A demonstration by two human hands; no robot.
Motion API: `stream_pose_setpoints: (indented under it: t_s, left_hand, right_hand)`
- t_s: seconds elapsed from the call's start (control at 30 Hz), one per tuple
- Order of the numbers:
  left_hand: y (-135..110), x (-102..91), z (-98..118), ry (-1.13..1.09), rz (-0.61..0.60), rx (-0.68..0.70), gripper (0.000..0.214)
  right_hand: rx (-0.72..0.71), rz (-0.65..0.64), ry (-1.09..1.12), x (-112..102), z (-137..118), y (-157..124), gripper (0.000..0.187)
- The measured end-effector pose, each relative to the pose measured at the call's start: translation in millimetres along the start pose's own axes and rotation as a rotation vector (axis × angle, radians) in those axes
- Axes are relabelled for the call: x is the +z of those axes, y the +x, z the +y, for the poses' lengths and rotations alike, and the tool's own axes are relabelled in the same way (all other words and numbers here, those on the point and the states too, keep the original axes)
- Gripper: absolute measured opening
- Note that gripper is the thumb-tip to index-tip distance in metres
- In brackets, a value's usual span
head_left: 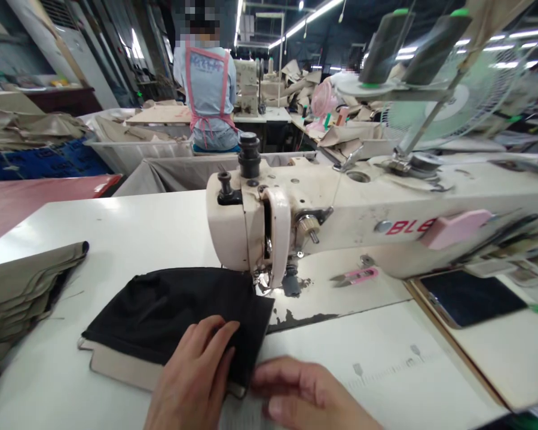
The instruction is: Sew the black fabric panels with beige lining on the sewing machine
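Observation:
A black fabric piece (pixel 170 307) lies on the white table (pixel 116 227), over a beige piece (pixel 116 365) whose edge shows at the front left. Its far right corner reaches the needle of the cream sewing machine (pixel 251 227). My left hand (pixel 192 376) lies on the black fabric's near edge, fingers stretched forward and flat. My right hand (pixel 305 391) rests at the fabric's near right corner, fingers curled and pressed on the table edge of the cloth; nothing is visibly gripped.
Pink thread snips (pixel 356 276) lie behind the needle plate. A phone (pixel 470 297) lies at the right. A stack of beige pieces (pixel 22 286) sits at the left table edge. A person in a pink-strapped apron (pixel 206 89) sits ahead, back turned. Thread cones (pixel 385 45) and a fan stand at the upper right.

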State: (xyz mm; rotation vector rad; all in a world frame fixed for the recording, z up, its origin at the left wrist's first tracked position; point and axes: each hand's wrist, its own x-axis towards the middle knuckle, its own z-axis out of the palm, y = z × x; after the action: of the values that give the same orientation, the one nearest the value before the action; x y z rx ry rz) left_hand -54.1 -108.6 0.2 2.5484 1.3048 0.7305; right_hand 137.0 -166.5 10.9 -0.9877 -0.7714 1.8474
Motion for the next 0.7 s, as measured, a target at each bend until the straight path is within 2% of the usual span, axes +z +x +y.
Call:
stream_pose_setpoints:
  t_s: [0.07, 0.17, 0.27, 0.37, 0.43, 0.5, 0.63, 0.7]
  left_hand:
    - [-6.2, 6.0, 0.9, 0.02, -0.01, 0.056, 0.03]
    - [-7.9, 9.8, 0.9, 0.074, -0.035, 0.185, 0.037]
    - [10.5, 4.3, 0.9, -0.058, -0.074, 0.266, 0.032]
    - [48.4, -3.8, -0.1, -0.302, -0.193, 0.108, 0.025]
    - [73.6, -6.1, -1.7, -0.358, -0.3, -0.003, 0.023]
    - [91.0, -5.3, -3.7, -0.375, -0.386, -0.039, 0.016]
    - [99.1, 1.1, -6.1, -0.411, -0.413, -0.098, 0.011]
    - [96.2, 4.3, -6.0, -0.416, -0.396, -0.146, 0.011]
  right_hand:
    - [-0.066, 0.095, 0.043, 4.9, -14.9, 9.4, 0.042]
    - [-0.048, 0.156, 0.068, 6.8, -31.0, 25.7, 0.043]
    - [-0.067, 0.206, -0.063, 4.8, -30.0, 39.1, 0.034]
    - [-0.066, 0.244, -0.118, 2.9, -23.4, 44.8, 0.029]
    - [-0.062, 0.26, -0.14, 2.3, -22.2, 45.5, 0.026]
    - [-0.063, 0.27, -0.167, 2.0, -23.1, 45.8, 0.024]
    - [-0.068, 0.26, -0.208, 1.7, -22.3, 47.3, 0.025]
    - [-0.075, 0.289, -0.233, 2.2, -18.7, 45.8, 0.033]
